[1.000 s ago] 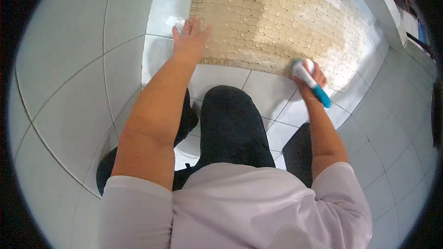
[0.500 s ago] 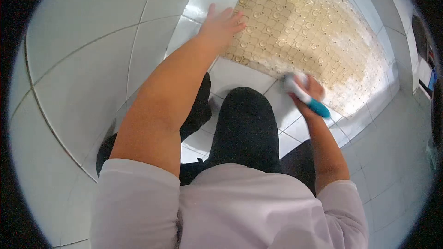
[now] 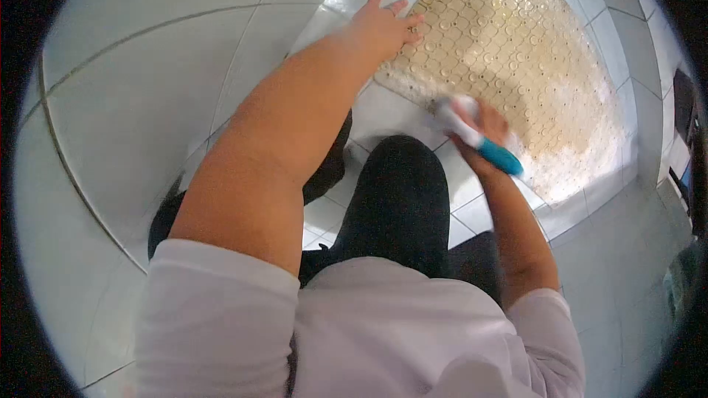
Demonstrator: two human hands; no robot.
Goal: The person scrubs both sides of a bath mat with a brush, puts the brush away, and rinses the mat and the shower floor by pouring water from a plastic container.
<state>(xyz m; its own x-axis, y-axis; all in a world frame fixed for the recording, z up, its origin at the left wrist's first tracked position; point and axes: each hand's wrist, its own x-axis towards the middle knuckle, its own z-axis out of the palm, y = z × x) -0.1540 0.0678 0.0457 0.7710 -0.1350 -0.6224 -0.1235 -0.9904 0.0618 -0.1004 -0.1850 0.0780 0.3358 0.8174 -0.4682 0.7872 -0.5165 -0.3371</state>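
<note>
A beige bath mat (image 3: pixel 501 44) with a pattern of raised rings lies on the tiled floor, with white suds along its near edge and right side. My left hand (image 3: pixel 383 25) rests with fingers spread at the mat's left edge. In my right hand (image 3: pixel 483 125) is a scrub brush (image 3: pixel 499 155) with a white and teal handle. Its head is blurred by motion and sits at the near edge of the mat, over the suds. The bristles are hidden.
Large pale wall tiles (image 3: pixel 155 88) rise on the left. White floor tiles (image 3: pixel 394 110) lie between my knees and the mat. A low tiled ledge (image 3: pixel 636 51) runs along the right, with dark items (image 3: pixel 686 118) beyond it.
The brush in my right hand has shifted slightly left along the mat's near edge. Suds now show at the near left corner. The view has turned a little.
</note>
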